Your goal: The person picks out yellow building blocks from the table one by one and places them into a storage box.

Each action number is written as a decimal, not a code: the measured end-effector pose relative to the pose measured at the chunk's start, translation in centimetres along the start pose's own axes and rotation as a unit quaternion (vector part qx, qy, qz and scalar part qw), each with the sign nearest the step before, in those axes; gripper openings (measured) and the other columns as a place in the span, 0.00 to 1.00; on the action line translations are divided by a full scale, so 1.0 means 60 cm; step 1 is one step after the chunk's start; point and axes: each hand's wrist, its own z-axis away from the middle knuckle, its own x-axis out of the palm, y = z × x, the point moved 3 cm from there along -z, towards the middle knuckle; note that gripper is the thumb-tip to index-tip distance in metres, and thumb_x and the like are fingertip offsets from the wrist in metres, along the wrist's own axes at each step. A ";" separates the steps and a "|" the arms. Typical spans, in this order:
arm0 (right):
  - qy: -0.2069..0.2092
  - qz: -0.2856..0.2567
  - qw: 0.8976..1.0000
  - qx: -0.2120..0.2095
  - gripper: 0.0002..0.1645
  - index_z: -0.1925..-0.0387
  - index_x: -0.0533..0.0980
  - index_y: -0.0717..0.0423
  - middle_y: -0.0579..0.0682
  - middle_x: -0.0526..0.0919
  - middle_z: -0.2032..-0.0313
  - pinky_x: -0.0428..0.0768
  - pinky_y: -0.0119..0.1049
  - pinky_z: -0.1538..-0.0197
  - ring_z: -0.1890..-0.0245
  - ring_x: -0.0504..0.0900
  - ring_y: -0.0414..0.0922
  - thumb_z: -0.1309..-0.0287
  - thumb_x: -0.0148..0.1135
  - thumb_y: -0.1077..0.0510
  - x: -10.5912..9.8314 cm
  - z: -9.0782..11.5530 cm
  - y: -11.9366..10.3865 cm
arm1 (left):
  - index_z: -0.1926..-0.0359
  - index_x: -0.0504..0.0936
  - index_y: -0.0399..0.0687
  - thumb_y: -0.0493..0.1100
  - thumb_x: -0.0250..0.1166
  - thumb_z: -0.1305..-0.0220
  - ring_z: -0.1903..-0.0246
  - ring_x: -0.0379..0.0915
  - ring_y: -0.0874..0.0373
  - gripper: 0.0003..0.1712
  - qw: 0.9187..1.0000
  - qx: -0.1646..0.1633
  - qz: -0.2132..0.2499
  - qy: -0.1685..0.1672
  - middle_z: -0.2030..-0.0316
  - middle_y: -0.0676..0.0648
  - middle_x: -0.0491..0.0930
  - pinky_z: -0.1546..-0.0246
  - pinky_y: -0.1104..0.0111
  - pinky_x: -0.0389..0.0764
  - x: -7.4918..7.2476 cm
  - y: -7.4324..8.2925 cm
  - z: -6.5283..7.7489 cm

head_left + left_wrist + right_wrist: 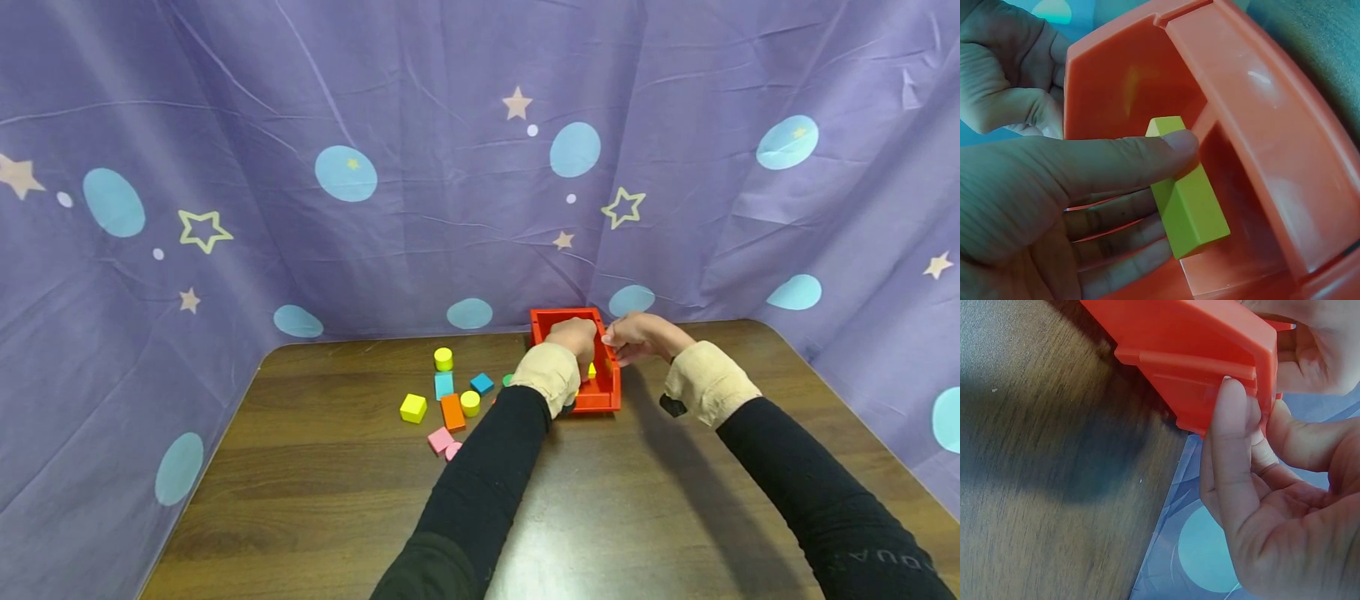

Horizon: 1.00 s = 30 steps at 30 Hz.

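Pinching a yellow block [1192,212] between thumb and fingers, the left hand [576,337] reaches down into the red box [566,411]. The block is inside the box's walls; the left wrist view shows it tilted, its upper part crossed by the thumb, and whether it touches the box's floor cannot be told. From the head, the hand and its beige cuff [546,375] cover much of the box's interior. A bit of yellow shows past the fingers, but whether it is the held block or another piece is unclear.

At the box's right wall, the right hand [643,336] grips the rim, thumb and fingers on it; some fingertips are hidden behind the wall in the right wrist view.

Left of the box, a green piece [507,380] is mostly hidden by the left cuff. Farther left of it lie a blue block [482,383], two yellow cylinders [443,360], a light-blue block [444,385], an orange block [453,412] and a yellow cube [413,408]. Left and nearer the person than the box, a pink block [440,441] sits beside a pink rounded piece [452,451], partly cut off by the dark left sleeve [472,508].
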 end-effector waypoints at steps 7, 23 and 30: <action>0.000 0.002 1.000 0.003 0.15 0.74 0.66 0.55 0.46 0.69 0.77 0.83 0.31 0.64 0.74 0.73 0.39 0.27 0.47 0.66 0.001 -0.003 0.000 | 0.49 0.83 0.53 0.42 0.82 0.50 0.52 0.78 0.61 0.26 1.000 -0.008 -0.029 -0.001 0.49 0.54 0.83 0.44 0.66 0.78 -0.004 0.003 0.007; -0.013 0.005 1.000 0.011 0.18 0.76 0.66 0.53 0.46 0.69 0.77 0.83 0.31 0.63 0.75 0.75 0.38 0.28 0.45 0.67 0.000 -0.006 -0.003 | 0.47 0.80 0.55 0.41 0.79 0.46 0.49 0.77 0.62 0.26 0.999 -0.016 -0.036 -0.036 0.47 0.55 0.82 0.42 0.68 0.76 0.005 0.004 -0.005; -0.021 -0.002 1.000 0.009 0.19 0.77 0.65 0.53 0.46 0.69 0.78 0.83 0.31 0.64 0.76 0.73 0.38 0.27 0.44 0.67 0.002 -0.006 -0.001 | 0.49 0.82 0.54 0.40 0.78 0.45 0.51 0.78 0.62 0.22 0.998 -0.020 -0.043 -0.040 0.49 0.54 0.83 0.44 0.68 0.77 0.016 0.007 -0.011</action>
